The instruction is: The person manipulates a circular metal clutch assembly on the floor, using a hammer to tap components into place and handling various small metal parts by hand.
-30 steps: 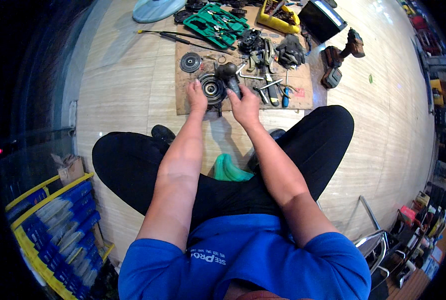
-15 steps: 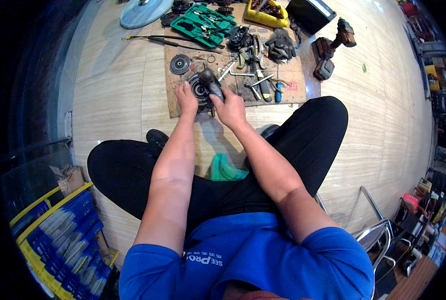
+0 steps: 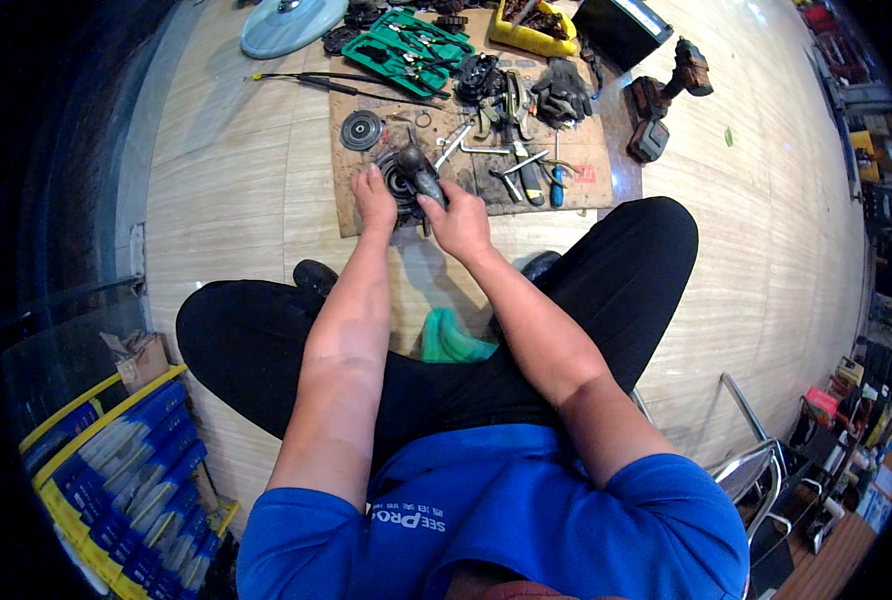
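Observation:
My left hand (image 3: pixel 374 203) is closed at the left edge of a dark, ringed, wheel-like metal part (image 3: pixel 398 180) lying on a cardboard sheet. My right hand (image 3: pixel 460 218) is wrapped round a dark tool with a rounded head (image 3: pixel 413 160); its exact kind is unclear. The tool's head is over the right side of the part and hides some of it. Just beyond my left hand lies a grooved black disc (image 3: pixel 361 130). To the right are L-shaped wrenches (image 3: pixel 484 149) and a blue-handled screwdriver (image 3: pixel 557 188).
Black gloves (image 3: pixel 563 95), an open green tool case (image 3: pixel 406 52) and a yellow tray (image 3: pixel 532 30) lie on the far side. A cordless power tool (image 3: pixel 666 98) rests to the right. A metal-framed chair (image 3: pixel 751 450) and a blue-yellow rack (image 3: pixel 131 480) flank me.
The round-headed tool has shifted slightly down and left over the ringed part, with my right hand still round it. My left hand stays nearly in place.

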A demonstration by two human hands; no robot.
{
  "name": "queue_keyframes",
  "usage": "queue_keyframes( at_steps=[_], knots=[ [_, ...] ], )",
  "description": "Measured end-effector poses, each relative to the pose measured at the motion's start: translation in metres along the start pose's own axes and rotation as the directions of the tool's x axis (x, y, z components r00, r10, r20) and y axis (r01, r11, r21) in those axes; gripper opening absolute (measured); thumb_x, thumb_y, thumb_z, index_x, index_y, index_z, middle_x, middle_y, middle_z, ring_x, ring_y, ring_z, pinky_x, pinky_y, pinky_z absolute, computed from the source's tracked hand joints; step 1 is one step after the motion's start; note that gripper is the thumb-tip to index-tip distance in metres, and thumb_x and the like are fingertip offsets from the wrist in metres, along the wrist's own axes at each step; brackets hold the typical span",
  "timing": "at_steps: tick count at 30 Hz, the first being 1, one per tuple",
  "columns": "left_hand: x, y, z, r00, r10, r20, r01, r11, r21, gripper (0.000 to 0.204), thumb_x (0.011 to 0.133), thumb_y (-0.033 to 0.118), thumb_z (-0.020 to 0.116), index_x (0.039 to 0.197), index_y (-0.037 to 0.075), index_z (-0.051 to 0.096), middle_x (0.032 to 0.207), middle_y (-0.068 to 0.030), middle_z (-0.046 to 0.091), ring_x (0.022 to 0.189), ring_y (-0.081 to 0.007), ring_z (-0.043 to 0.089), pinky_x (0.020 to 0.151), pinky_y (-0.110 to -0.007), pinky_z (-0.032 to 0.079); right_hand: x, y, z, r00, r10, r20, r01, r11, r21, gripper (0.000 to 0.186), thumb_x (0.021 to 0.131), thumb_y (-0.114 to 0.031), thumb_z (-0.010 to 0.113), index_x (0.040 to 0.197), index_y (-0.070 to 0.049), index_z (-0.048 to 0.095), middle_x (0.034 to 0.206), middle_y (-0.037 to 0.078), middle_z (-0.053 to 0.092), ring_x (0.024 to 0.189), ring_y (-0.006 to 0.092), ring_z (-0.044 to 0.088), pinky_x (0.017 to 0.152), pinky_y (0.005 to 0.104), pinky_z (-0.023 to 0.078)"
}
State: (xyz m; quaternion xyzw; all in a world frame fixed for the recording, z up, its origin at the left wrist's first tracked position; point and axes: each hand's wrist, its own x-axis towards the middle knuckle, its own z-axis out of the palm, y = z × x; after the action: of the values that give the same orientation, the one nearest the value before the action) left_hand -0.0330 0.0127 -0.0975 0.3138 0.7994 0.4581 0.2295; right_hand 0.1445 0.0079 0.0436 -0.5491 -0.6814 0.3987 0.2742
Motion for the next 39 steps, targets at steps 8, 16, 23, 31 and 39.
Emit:
queue_keyframes(
  at_steps=[8, 16, 23, 31, 39],
  knots=[
    [0.001, -0.005, 0.001, 1.0, 0.007, 0.008, -0.007, 0.999, -0.036, 0.049, 0.101, 0.039, 0.041, 0.114, -0.005, 0.057, 0.137, -0.0296, 0.042, 0.13, -0.044, 0.037, 0.109, -0.046, 0.029, 0.0, 0.0, 0.0, 1.0, 0.001, 0.005, -0.001, 0.999, -0.051, 0.036, 0.083, -0.032, 0.07, 0.101, -0.001, 0.065, 0.083, 0.026, 0.066, 0.08, 0.0448, 0.063, 0.071, 0.0498, 0.05],
    [0.0, -0.004, 0.002, 1.0, 0.019, 0.01, -0.019, 1.0, -0.004, 0.049, 0.101, 0.04, 0.04, 0.114, -0.005, 0.057, 0.134, -0.0304, 0.044, 0.128, -0.0442, 0.038, 0.109, -0.046, 0.029, 0.0, 0.009, -0.001, 0.999, 0.031, -0.03, -0.03, 0.999, 0.044, 0.038, 0.082, -0.032, 0.071, 0.1, 0.001, 0.066, 0.082, 0.027, 0.066, 0.08, 0.0444, 0.064, 0.071, 0.0484, 0.051],
    [0.006, -0.002, 0.0, 0.999, -0.024, 0.025, 0.025, 0.999, -0.029, 0.05, 0.099, 0.041, 0.044, 0.115, -0.005, 0.057, 0.132, -0.03, 0.045, 0.127, -0.0427, 0.039, 0.107, -0.046, 0.031, 0.01, 0.042, -0.022, 0.947, 0.31, -0.089, -0.266, 0.907, 0.326, 0.037, 0.084, -0.03, 0.07, 0.093, 0.005, 0.065, 0.07, 0.019, 0.065, 0.063, 0.0299, 0.064, 0.061, 0.04, 0.051],
    [-0.039, 0.153, -0.006, 0.715, 0.678, -0.172, -0.524, 0.683, 0.509, 0.03, 0.087, 0.022, 0.063, 0.109, 0.001, 0.06, 0.115, -0.0224, 0.056, 0.11, -0.038, 0.052, 0.094, -0.047, 0.04, -0.019, -0.036, -0.225, 0.866, 0.467, -0.178, -0.135, 0.561, 0.817, 0.02, 0.095, -0.021, 0.06, 0.098, -0.001, 0.059, 0.073, 0.004, 0.058, 0.056, 0.012, 0.056, 0.047, 0.0249, 0.046],
    [-0.09, 0.077, 0.137, 0.731, 0.093, 0.676, -0.394, 0.867, 0.306, 0.023, 0.09, 0.019, 0.055, 0.106, 0.007, 0.067, 0.104, -0.0201, 0.066, 0.097, -0.0391, 0.063, 0.087, -0.046, 0.05, -0.041, -0.005, -0.271, 0.822, 0.529, -0.211, 0.051, 0.3, 0.953, 0.022, 0.099, -0.022, 0.054, 0.095, 0.0, 0.052, 0.078, 0.01, 0.055, 0.058, 0.0166, 0.055, 0.048, 0.0276, 0.046]
  ],
)
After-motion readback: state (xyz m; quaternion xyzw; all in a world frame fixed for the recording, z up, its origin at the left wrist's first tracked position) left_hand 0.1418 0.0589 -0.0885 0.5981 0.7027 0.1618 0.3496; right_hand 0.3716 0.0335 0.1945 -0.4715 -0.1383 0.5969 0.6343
